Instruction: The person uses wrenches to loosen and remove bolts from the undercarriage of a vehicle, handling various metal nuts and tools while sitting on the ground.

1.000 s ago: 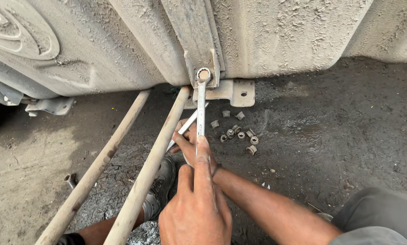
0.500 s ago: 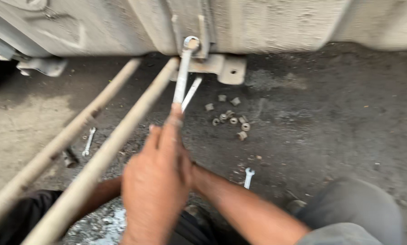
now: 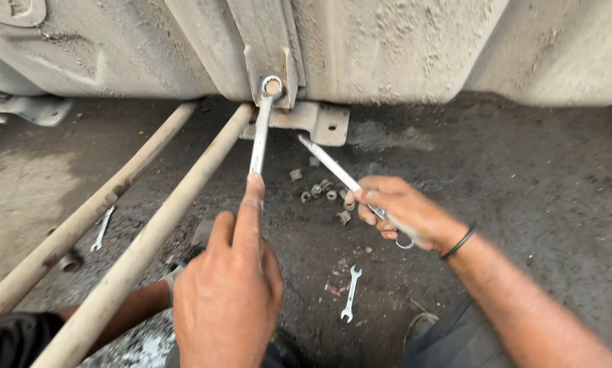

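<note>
Gripping two wrenches under a dusty grey metal tank (image 3: 401,48), I work at its mounting bracket (image 3: 319,123).

My left hand (image 3: 227,300) is closed around the handle of a ring wrench (image 3: 259,140), index finger stretched up along it; its ring end sits on the bolt (image 3: 272,86) at the tank strap. My right hand (image 3: 405,212) is curled round a second wrench (image 3: 333,169) that slants up toward the bracket. Loose nuts (image 3: 323,192) lie on the dirt between both hands, a small spanner (image 3: 350,294) lies nearer me, and two long pipes (image 3: 149,232) run past on the left.
</note>
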